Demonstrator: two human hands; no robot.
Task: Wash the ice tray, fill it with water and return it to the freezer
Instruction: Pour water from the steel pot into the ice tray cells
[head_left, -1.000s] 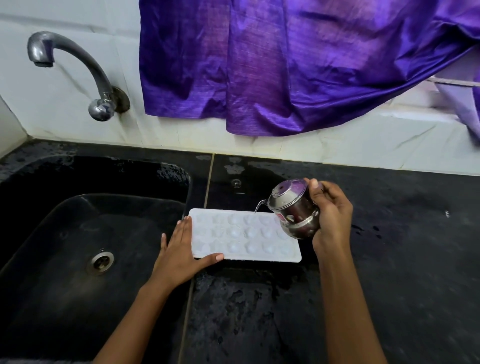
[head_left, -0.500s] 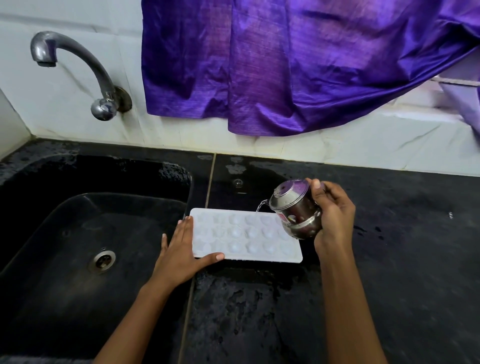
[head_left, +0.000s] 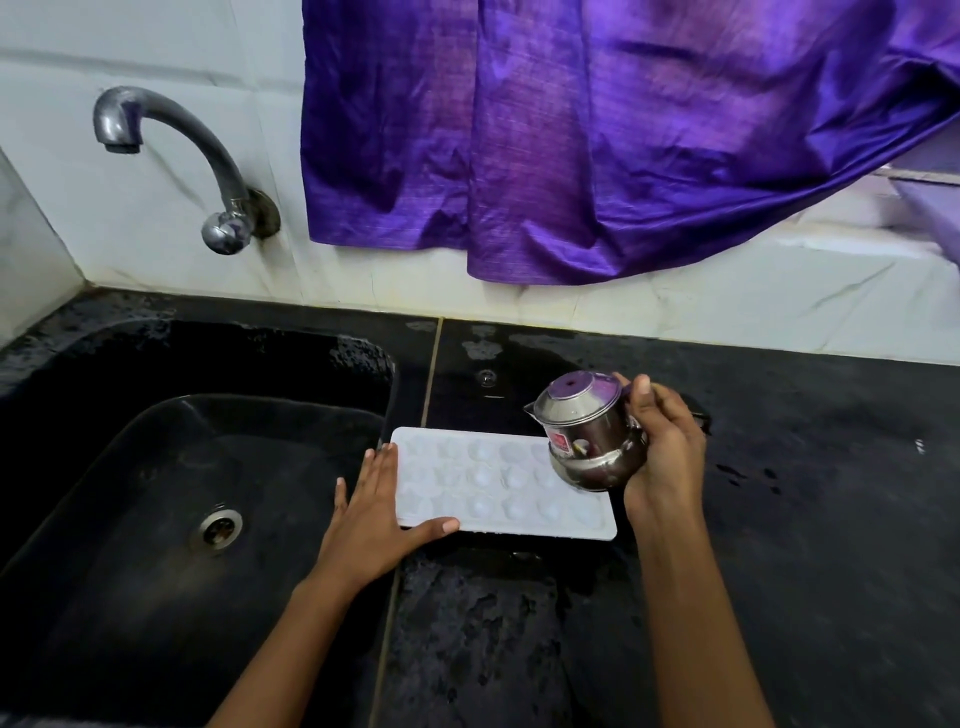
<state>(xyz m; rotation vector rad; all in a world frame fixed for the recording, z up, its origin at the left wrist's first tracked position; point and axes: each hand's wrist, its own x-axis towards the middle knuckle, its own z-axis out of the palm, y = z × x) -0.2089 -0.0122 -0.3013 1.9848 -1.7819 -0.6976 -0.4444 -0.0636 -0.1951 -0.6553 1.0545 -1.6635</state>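
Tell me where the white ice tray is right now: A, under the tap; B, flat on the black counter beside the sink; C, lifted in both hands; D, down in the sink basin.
B: the ice tray lies flat on the counter right of the sink, left hand resting on its end, right hand holding a steel pot above it.

- My left hand (head_left: 371, 512) is bare, uncovered from fingers (head_left: 382, 467) to wrist.
- My right hand (head_left: 670, 457) is bare as well; its thumbnail (head_left: 644, 385) is short and rounded.
- The left forearm (head_left: 291, 639), at 7 o'clock in my view, is slim and unclothed down to the frame edge.
- The right forearm (head_left: 696, 623), at 5 o'clock, is equally unclothed down to the frame edge.
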